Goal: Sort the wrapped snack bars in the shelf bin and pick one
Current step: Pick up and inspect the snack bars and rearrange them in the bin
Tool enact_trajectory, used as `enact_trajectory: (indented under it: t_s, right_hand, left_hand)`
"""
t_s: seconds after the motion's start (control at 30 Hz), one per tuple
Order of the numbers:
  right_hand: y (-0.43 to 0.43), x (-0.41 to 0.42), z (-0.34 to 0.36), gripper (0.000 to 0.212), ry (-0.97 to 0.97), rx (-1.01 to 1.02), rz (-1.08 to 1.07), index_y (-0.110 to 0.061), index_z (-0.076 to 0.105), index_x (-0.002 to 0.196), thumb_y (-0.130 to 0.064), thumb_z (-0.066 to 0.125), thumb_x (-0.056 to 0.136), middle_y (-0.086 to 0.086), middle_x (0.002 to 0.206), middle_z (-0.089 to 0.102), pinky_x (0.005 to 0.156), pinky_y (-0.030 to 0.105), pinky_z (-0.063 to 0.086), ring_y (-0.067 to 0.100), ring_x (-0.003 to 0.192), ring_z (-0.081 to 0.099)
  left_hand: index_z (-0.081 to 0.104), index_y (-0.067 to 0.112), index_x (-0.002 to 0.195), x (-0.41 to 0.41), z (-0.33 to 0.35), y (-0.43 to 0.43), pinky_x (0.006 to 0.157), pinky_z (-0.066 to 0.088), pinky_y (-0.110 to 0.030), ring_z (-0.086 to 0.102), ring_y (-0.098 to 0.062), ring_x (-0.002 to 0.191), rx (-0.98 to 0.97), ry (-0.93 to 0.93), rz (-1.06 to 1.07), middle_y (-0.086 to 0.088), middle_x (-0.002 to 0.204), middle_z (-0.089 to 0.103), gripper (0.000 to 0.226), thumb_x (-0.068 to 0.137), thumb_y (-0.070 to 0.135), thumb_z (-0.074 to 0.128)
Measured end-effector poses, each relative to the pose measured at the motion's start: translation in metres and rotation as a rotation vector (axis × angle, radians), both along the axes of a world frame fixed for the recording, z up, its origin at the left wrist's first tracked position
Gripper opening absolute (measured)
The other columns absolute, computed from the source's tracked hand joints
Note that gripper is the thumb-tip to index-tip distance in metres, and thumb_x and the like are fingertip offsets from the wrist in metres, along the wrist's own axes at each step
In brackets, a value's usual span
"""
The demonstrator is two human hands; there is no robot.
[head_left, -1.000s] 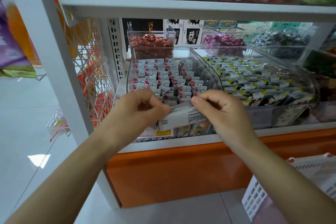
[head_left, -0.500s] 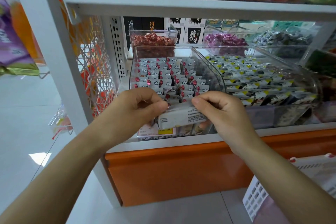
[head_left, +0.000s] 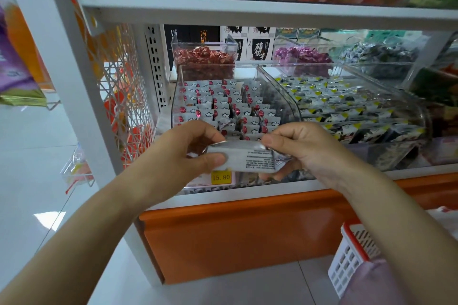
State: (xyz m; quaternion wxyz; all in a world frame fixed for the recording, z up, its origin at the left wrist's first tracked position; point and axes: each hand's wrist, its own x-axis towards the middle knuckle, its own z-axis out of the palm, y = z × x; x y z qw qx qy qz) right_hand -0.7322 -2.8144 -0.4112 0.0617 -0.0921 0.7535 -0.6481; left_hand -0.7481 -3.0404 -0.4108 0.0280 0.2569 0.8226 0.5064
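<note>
The silver-grey wrapped snack bar point(head_left: 247, 157) has levelled out since half a second ago, its right end no longer raised. The left hand point(head_left: 183, 153) pinches the bar's left end between thumb and fingers, and the right hand point(head_left: 304, 148) pinches the crimped right end. At twelve o'clock from the bar sits the clear plastic shelf bin point(head_left: 290, 104), holding rows of red-dotted silver wrapped bars point(head_left: 223, 106). A yellow price tag point(head_left: 221, 177) shows at six o'clock.
</note>
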Motion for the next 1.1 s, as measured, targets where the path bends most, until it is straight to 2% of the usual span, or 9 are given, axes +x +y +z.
enact_trajectory:
  t_s: [0.13,0.27,0.43,0.53,0.6,0.67,0.77,0.9,1.1]
  right_hand:
    - [-0.001,-0.002,-0.006,0.036,-0.008,-0.089,-0.054,-0.008,0.070,0.090,-0.039,0.061,0.075,0.017,0.081,0.073,0.048,0.025,0.056,0.027,0.064,0.071]
    - [-0.004,-0.002,-0.007,0.037,0.072,-0.297,0.015,-0.017,0.068,0.105,-0.030,0.072,0.071,0.014,0.093,0.069,0.059,0.026,0.057,0.024,0.078,0.069]
    - [-0.014,-0.010,-0.004,0.033,0.170,-0.293,-0.105,-0.015,0.069,0.101,-0.022,0.069,0.068,0.007,0.084,0.072,0.055,0.021,0.054,0.017,0.069,0.067]
    - [-0.021,-0.033,0.007,0.019,0.213,-0.298,-0.228,-0.008,0.066,0.100,-0.011,0.065,0.081,0.006,0.086,0.070,0.056,0.021,0.056,0.015,0.069,0.068]
    - [-0.030,-0.056,0.018,0.012,0.283,-0.219,-0.327,-0.006,0.064,0.098,-0.006,0.062,0.086,0.005,0.089,0.069,0.059,0.022,0.058,0.012,0.069,0.068]
    - [-0.043,-0.081,0.028,0.018,0.350,-0.099,-0.404,-0.003,0.060,0.104,-0.005,0.062,0.087,0.010,0.105,0.064,0.061,0.025,0.059,0.013,0.071,0.067]
    - [-0.062,-0.116,0.039,0.023,0.472,0.169,-0.419,-0.005,0.057,0.109,-0.010,0.062,0.088,0.005,0.107,0.056,0.071,0.031,0.058,0.020,0.086,0.065]
    - [-0.083,-0.152,0.043,0.027,0.588,0.572,-0.249,-0.005,0.060,0.109,-0.018,0.065,0.086,0.003,0.103,0.057,0.071,0.015,0.041,0.013,0.093,0.052]
    - [-0.104,-0.180,0.028,0.026,0.541,0.967,-0.024,-0.009,0.064,0.105,-0.027,0.066,0.086,0.005,0.104,0.063,0.083,0.031,0.043,0.021,0.097,0.057]
  left_hand:
    - [0.061,0.029,0.089,0.000,-0.001,-0.001,0.074,0.058,-0.030,0.068,-0.009,0.080,0.023,0.018,0.043,0.010,0.086,0.071,0.017,0.076,0.040,0.057]
    - [0.063,0.026,0.084,-0.002,-0.001,0.000,0.060,0.056,-0.019,0.067,-0.006,0.066,0.085,0.105,0.213,0.014,0.076,0.070,0.007,0.087,0.027,0.058]
    - [0.063,0.022,0.086,0.003,0.006,0.006,0.049,0.052,-0.018,0.063,-0.003,0.057,0.069,0.184,0.239,0.005,0.066,0.065,0.025,0.087,0.041,0.047]
    - [0.058,0.023,0.117,-0.010,0.010,-0.004,0.069,0.051,-0.019,0.058,0.006,0.088,-0.117,0.428,0.392,0.013,0.098,0.064,0.044,0.085,0.050,0.042]
    - [0.040,0.019,0.138,-0.026,0.007,-0.014,0.103,0.035,-0.040,0.039,-0.016,0.128,-0.387,0.493,0.461,-0.001,0.137,0.049,0.062,0.086,0.053,0.042]
    - [0.021,0.018,0.148,-0.035,-0.001,-0.020,0.113,0.014,-0.041,0.016,-0.024,0.140,-0.534,0.403,0.431,-0.004,0.153,0.025,0.076,0.085,0.057,0.039]
    - [0.007,0.019,0.149,-0.040,-0.013,-0.021,0.114,0.009,-0.038,0.008,-0.022,0.142,-0.536,0.334,0.375,-0.003,0.157,0.014,0.085,0.081,0.063,0.032]
    - [0.015,0.019,0.148,-0.044,-0.009,-0.022,0.112,0.011,-0.035,0.012,-0.018,0.139,-0.447,0.317,0.373,-0.002,0.154,0.021,0.081,0.083,0.062,0.034]
    - [0.017,0.024,0.148,-0.047,-0.006,-0.026,0.110,0.017,-0.039,0.017,-0.020,0.138,-0.421,0.272,0.338,-0.001,0.151,0.029,0.071,0.088,0.053,0.042]
